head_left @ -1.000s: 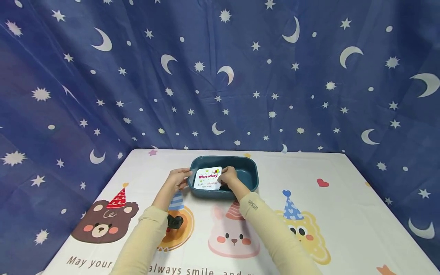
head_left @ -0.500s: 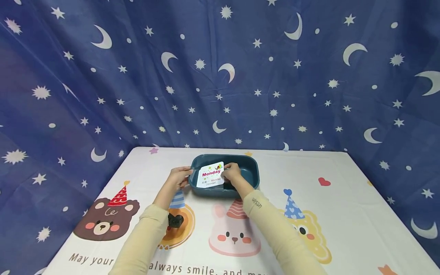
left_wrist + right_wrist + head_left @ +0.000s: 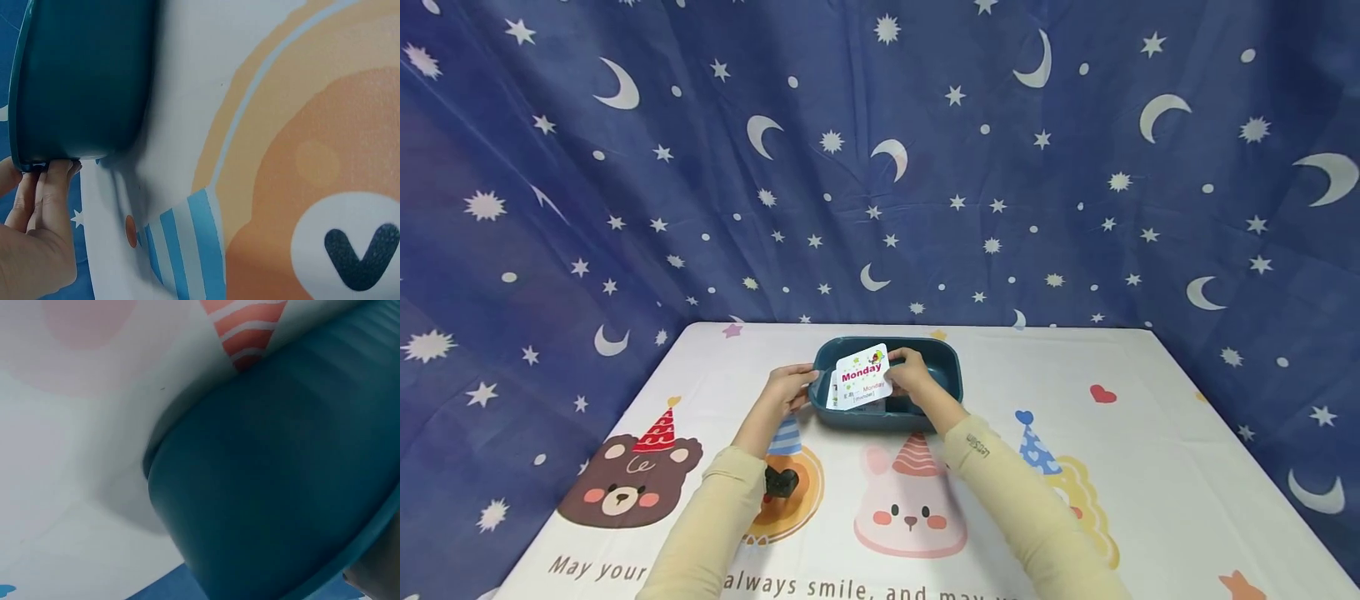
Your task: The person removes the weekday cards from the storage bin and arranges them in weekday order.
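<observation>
A dark teal basin (image 3: 943,367) stands on the table at the back middle. My left hand (image 3: 787,388) grips its left rim, thumb on one side and fingers beneath; the left wrist view shows those fingers (image 3: 53,194) at the rim. Over the basin's left half, my right hand (image 3: 910,375) pinches a white card (image 3: 861,377) printed "Monday" by its right edge, tilted. Behind and below that card, part of another white card (image 3: 832,395) shows inside the basin. In the right wrist view the basin's wall (image 3: 269,469) hides nearly all of the right hand.
A white tablecloth (image 3: 1157,467) printed with cartoon animals and lettering covers the table. A small black heart-shaped thing (image 3: 782,481) shows beside the left forearm. A blue curtain (image 3: 880,167) with moons and stars hangs behind the table.
My right hand has lifted the Monday card up and slightly right, tilting it, and another card has come into view beneath. My left hand has stayed on the basin's rim.
</observation>
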The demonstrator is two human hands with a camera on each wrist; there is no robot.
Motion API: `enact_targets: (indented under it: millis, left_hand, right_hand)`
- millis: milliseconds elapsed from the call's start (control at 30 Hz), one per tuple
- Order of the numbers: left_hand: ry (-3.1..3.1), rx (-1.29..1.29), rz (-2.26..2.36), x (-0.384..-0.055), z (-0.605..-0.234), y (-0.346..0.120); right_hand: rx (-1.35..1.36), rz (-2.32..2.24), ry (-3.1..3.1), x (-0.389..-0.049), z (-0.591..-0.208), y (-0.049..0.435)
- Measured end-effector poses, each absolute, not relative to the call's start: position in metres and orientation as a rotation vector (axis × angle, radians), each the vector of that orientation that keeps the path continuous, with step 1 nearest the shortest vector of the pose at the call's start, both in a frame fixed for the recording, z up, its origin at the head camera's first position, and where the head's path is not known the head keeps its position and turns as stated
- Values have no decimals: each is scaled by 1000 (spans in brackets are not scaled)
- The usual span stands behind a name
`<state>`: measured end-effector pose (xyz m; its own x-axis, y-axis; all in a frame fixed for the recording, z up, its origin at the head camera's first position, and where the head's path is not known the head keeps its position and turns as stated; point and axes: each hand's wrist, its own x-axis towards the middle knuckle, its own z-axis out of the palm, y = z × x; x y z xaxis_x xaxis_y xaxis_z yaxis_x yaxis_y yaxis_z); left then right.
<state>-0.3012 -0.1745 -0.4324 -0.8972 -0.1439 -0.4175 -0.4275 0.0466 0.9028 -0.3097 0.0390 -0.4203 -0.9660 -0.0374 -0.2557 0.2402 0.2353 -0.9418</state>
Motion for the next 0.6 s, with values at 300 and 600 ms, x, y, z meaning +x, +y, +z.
enact_targets:
  millis: [300,600]
  left_hand:
    - [2111,-556,1952,-301,-434,-176]
    - [2104,-573,1965,-301,-434,-175]
  right_hand:
    - [127,-1773,2274,-304,-412,52]
    - [-82,-1729,2219,-301,-397,75]
